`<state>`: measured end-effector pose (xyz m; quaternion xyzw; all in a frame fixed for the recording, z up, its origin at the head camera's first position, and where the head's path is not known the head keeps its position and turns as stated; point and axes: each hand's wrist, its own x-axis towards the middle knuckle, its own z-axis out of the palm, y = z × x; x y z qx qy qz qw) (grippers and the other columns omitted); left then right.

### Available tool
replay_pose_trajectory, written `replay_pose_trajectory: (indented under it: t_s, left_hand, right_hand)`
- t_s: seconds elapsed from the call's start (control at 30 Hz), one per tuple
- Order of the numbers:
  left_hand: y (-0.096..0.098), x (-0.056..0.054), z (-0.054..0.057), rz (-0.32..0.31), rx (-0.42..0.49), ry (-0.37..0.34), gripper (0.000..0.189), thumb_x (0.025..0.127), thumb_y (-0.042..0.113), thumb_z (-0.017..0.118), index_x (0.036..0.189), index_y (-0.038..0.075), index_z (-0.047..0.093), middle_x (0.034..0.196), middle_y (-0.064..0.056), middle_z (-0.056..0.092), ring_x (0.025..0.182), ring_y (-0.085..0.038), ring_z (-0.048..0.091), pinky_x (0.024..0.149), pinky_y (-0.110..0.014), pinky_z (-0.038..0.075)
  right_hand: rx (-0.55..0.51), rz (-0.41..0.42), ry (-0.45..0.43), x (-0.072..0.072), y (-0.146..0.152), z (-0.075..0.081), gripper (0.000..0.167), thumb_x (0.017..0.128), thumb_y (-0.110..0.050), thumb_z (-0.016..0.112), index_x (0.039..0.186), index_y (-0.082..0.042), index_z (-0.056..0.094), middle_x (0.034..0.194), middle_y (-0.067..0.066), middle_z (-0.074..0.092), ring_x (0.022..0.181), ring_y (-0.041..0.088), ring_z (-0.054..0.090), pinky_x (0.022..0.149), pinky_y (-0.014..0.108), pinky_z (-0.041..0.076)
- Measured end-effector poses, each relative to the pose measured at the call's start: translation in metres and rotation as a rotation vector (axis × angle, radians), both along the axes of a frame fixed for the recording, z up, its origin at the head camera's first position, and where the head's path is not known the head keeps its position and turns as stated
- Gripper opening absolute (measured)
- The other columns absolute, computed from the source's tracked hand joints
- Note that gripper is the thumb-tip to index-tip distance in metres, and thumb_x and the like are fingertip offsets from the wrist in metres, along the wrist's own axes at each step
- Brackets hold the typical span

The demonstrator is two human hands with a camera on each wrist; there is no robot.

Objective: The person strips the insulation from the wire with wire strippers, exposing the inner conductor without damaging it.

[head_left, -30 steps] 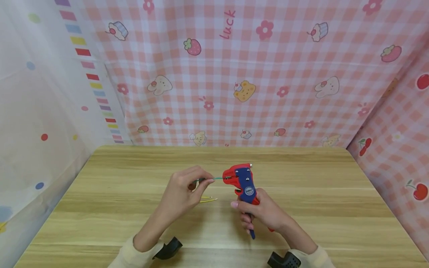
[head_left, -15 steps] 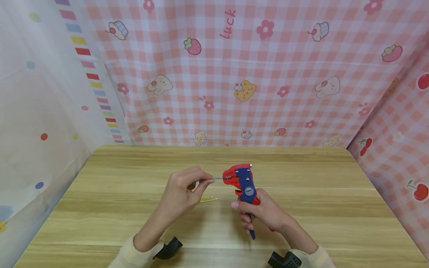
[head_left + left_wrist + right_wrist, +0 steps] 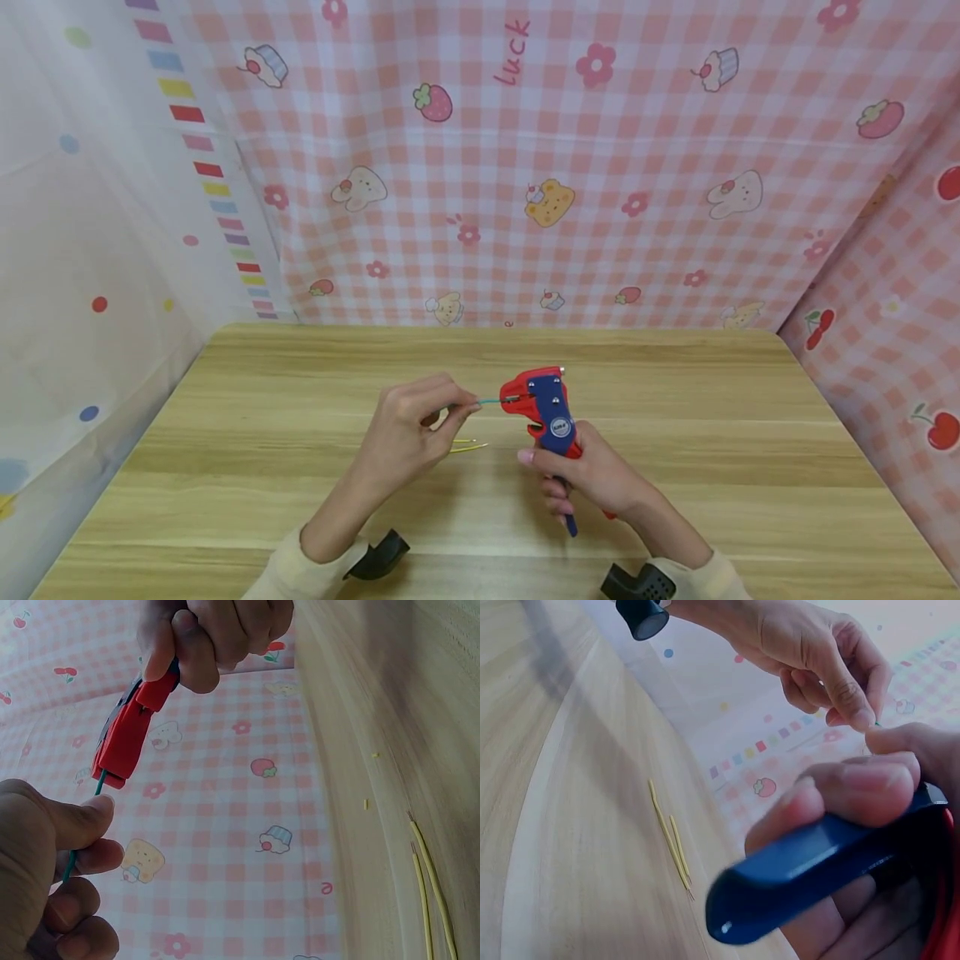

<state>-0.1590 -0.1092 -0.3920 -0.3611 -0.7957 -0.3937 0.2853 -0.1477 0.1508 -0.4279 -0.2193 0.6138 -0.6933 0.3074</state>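
My right hand [image 3: 592, 471] grips the handles of a red and blue wire stripper [image 3: 551, 400], its head up and its jaws facing left. Between the thumb and fingers of my left hand [image 3: 416, 417] a thin green wire [image 3: 489, 401] is pinched. The wire's right end runs into the slot of the stripper's jaws. In the left wrist view the green wire [image 3: 100, 782] enters the red jaws a short way past the fingertips, and its tail passes through the curled fingers. In the right wrist view the blue handle [image 3: 810, 866] lies under my right fingers.
Two yellow wires [image 3: 432, 877] with bare copper ends lie on the wooden table [image 3: 300, 367], below and behind my left hand. Small yellow bits [image 3: 366, 804] lie near them. Patterned cloth [image 3: 487, 167] hangs behind the table's far edge and at both sides.
The lower end of the stripper's blue handle has swung slightly to the right. Both hands stay in nearly the same place, with the green wire still in the jaws.
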Motion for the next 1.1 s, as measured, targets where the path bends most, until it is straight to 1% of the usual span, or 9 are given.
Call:
replay_pose_trajectory:
  t_s: [0.07, 0.17, 0.3, 0.37, 0.53, 0.63, 0.9, 1.1]
  left_hand:
    - [0.0002, -0.0001, -0.0002, -0.002, 0.001, 0.004, 0.014, 0.084, -0.002, 0.080, 0.085, 0.012, 0.078, 0.073, 0.004, 0.069, 0.053, 0.000, 0.039, 0.049, -0.010, 0.032]
    - [0.0004, -0.0001, -0.0003, 0.001, 0.002, 0.004, 0.014, 0.084, -0.002, 0.080, 0.085, 0.013, 0.078, 0.072, 0.005, 0.068, 0.054, 0.001, 0.038, 0.049, -0.010, 0.031]
    - [0.0005, -0.0002, -0.0006, 0.008, -0.001, -0.004, 0.013, 0.084, 0.000, 0.081, 0.085, 0.013, 0.078, 0.071, 0.005, 0.067, 0.054, 0.000, 0.039, 0.049, -0.010, 0.031]
    - [0.0004, -0.0001, -0.0007, 0.012, 0.001, -0.009, 0.013, 0.085, 0.000, 0.081, 0.084, 0.013, 0.078, 0.071, 0.005, 0.067, 0.053, 0.000, 0.039, 0.049, -0.010, 0.031]
    - [0.0001, -0.0010, -0.0009, 0.021, 0.010, -0.010, 0.014, 0.084, -0.001, 0.080, 0.083, 0.013, 0.078, 0.071, 0.006, 0.067, 0.053, 0.000, 0.039, 0.049, -0.010, 0.030]
    - [0.0001, -0.0013, -0.0009, 0.022, 0.011, -0.009, 0.015, 0.084, -0.001, 0.080, 0.083, 0.014, 0.078, 0.070, 0.006, 0.067, 0.053, 0.001, 0.038, 0.049, -0.011, 0.030]
    - [0.0005, -0.0015, -0.0015, 0.022, 0.005, -0.010, 0.014, 0.084, 0.000, 0.081, 0.083, 0.014, 0.078, 0.072, 0.006, 0.069, 0.053, 0.001, 0.039, 0.049, -0.011, 0.031]
    - [-0.0013, -0.0032, -0.0020, 0.020, 0.021, -0.024, 0.014, 0.085, 0.000, 0.080, 0.082, 0.014, 0.078, 0.073, 0.005, 0.070, 0.051, -0.004, 0.041, 0.049, -0.011, 0.031]
  right_hand:
    - [0.013, -0.016, -0.018, 0.0006, -0.0005, 0.0003, 0.029, 0.104, -0.020, 0.060, 0.080, -0.007, 0.051, 0.058, -0.004, 0.046, 0.048, 0.011, 0.051, 0.050, 0.029, 0.053]
    - [0.033, -0.032, -0.035, 0.0011, -0.0009, 0.0005, 0.030, 0.104, -0.022, 0.061, 0.079, -0.008, 0.051, 0.057, -0.004, 0.044, 0.047, 0.012, 0.049, 0.049, 0.029, 0.052]
    - [0.043, -0.028, -0.034, 0.0006, -0.0004, 0.0005, 0.030, 0.104, -0.022, 0.062, 0.080, -0.008, 0.051, 0.058, -0.004, 0.046, 0.047, 0.012, 0.050, 0.050, 0.029, 0.052]
    - [0.042, -0.019, -0.018, -0.0001, -0.0001, 0.0001, 0.030, 0.104, -0.021, 0.061, 0.081, -0.005, 0.052, 0.059, -0.004, 0.049, 0.048, 0.012, 0.052, 0.052, 0.030, 0.054]
    - [0.027, 0.006, 0.045, -0.0019, 0.0007, -0.0011, 0.037, 0.105, -0.018, 0.058, 0.085, 0.012, 0.047, 0.062, -0.002, 0.056, 0.051, 0.011, 0.057, 0.055, 0.034, 0.057]
    - [0.028, 0.010, 0.059, -0.0023, 0.0014, -0.0013, 0.040, 0.105, -0.017, 0.058, 0.088, 0.016, 0.045, 0.063, -0.003, 0.056, 0.052, 0.011, 0.058, 0.056, 0.034, 0.058]
    - [0.027, 0.020, 0.097, -0.0019, 0.0011, -0.0019, 0.039, 0.105, -0.016, 0.057, 0.086, 0.016, 0.047, 0.063, 0.000, 0.056, 0.051, 0.012, 0.059, 0.055, 0.045, 0.059]
    - [0.048, -0.001, 0.078, -0.0019, 0.0002, -0.0004, 0.039, 0.105, -0.019, 0.058, 0.088, 0.014, 0.048, 0.064, -0.001, 0.056, 0.052, 0.012, 0.059, 0.056, 0.040, 0.059]
